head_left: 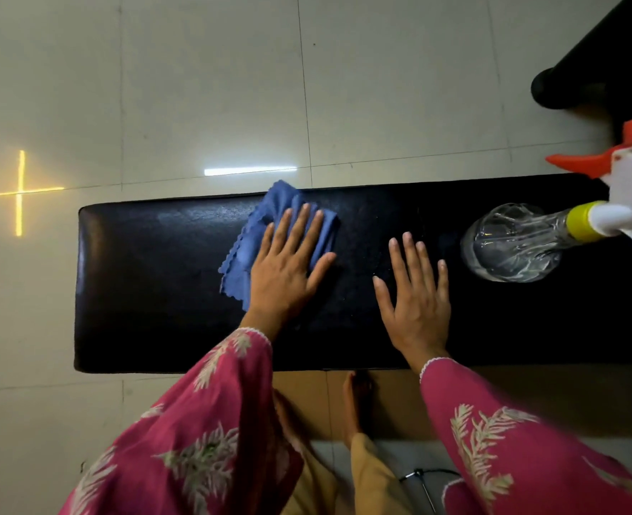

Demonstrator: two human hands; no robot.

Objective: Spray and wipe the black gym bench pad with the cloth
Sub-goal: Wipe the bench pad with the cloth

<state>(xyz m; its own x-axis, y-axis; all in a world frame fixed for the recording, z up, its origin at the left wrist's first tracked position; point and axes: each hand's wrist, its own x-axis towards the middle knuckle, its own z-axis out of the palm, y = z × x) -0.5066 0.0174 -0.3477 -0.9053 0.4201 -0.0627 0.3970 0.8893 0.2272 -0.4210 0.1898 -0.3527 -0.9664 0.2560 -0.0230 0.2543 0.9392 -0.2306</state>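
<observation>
The black bench pad [151,291] runs across the middle of the view from left to right. A blue cloth [247,239] lies on it, left of centre. My left hand [288,265] presses flat on the cloth with straight fingers. My right hand [415,302] rests flat on the bare pad just to the right, fingers spread, holding nothing. A clear spray bottle [515,243] with a yellow collar, a white head and an orange trigger stands on the pad at the right end.
Pale floor tiles [195,87] surround the bench. A black piece of gym equipment [604,61] stands at the top right corner. My bare feet [355,403] stand on a brown mat under the pad's near edge, and a thin cable lies on the floor beside them.
</observation>
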